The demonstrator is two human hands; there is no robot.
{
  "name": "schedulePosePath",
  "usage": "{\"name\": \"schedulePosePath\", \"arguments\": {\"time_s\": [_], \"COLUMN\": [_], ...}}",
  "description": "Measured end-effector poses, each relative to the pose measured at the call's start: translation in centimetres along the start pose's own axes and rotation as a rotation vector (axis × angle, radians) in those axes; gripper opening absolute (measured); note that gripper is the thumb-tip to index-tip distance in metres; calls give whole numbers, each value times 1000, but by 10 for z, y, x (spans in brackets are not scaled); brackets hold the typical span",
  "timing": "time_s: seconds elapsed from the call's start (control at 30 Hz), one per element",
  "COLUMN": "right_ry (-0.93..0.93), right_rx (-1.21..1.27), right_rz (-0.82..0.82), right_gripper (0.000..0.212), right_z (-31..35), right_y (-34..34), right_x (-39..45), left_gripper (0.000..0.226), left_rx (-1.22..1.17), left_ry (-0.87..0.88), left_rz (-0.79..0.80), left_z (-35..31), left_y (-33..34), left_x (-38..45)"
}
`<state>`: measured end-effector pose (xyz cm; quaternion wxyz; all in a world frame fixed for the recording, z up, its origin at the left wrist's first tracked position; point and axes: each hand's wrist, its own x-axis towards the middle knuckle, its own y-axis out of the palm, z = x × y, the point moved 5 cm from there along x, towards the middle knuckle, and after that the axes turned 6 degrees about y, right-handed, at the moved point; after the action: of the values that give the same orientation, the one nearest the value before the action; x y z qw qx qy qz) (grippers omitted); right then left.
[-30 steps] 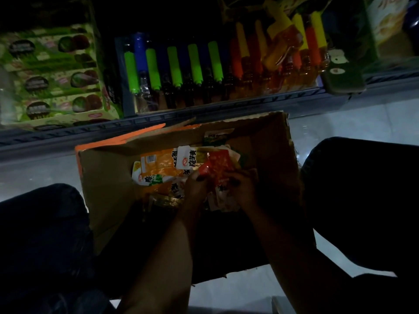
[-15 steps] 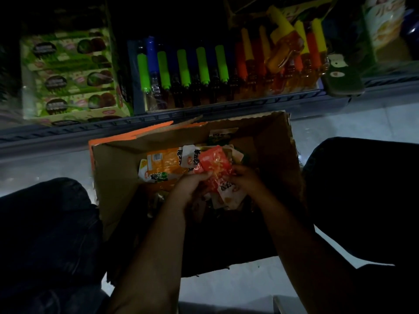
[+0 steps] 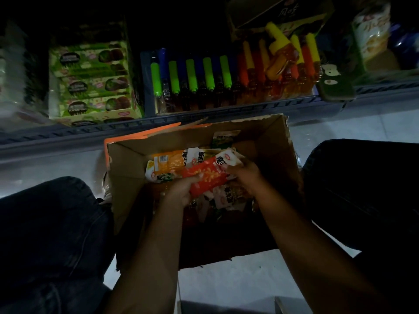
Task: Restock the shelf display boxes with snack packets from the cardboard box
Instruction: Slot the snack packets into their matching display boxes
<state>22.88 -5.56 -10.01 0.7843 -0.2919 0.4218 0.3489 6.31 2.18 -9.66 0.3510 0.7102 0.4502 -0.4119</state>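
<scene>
so by then I'd lifted the red snack packet (image 3: 207,176) up out of the cardboard box (image 3: 127,177), left hand (image 3: 181,191) and right hand (image 3: 246,177) both curled round it, ready for the shelf display boxes (image 3: 90,82).

Cardboard box (image 3: 127,177): on floor, before shelf (image 3: 204,120).
Snack packets (image 3: 167,164): inside box.
Display boxes (image 3: 90,82): on shelf, behind.
</scene>
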Motion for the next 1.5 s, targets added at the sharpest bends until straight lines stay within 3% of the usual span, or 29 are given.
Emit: {"name": "schedulePosePath", "arguments": {"time_s": [0.07,0.13,0.27,0.43,0.5,0.6,0.7,0.77,0.9,1.03,1.13,1.23,1.37,1.5], "right_ry": [100,44,-105,-219,-233,-207,-141,-199,-369,-361,-343,-176,82,90], "right_rx": [162,144,-24,-312,-197,-122,-376,-586,-887,-1063,-991,-696,-167,-38], "right_rz": [53,42,152,293,241,26,-27,-37,-181,-262,-159,-6,156,228], "right_gripper": [52,50,48,42,38,30,28,34,40,47,34,16,19,29], "right_z": [-6,-3,14,31,29,7,-26,-41,-52,-59,-65,-66,-52,-34], "right_y": [4,1,0,14,12,-4,-15,-18,-20,-19,-16,-18,-20,-4], "right_x": [-1,1,2,3,5,17,34,39,38,38,40,41,28,15], "left_gripper": [51,52,37,28,20,29,35,38,42,42,44,52,54,45], "left_rx": [80,198,403,446,475,432,414,398,331,254,217,257,288,231], "left_ry": [-27,-26,30,93,112,116,130,102,73,42,36,48,44,41], "left_rz": [42,92,194,236,158,-7,-151,-201,-221,-225,-218,-234,-242,-172], "left_z": [5,5,-7,-15,-14,-6,6,14,25,32,31,30,28,29], "left_y": [-1,-4,-3,11,10,-8,-29,-39,-48,-50,-49,-51,-52,-45], "left_x": [-3,-4,-5,2,7,15,20,22,29,28,29,31,28,24]}}
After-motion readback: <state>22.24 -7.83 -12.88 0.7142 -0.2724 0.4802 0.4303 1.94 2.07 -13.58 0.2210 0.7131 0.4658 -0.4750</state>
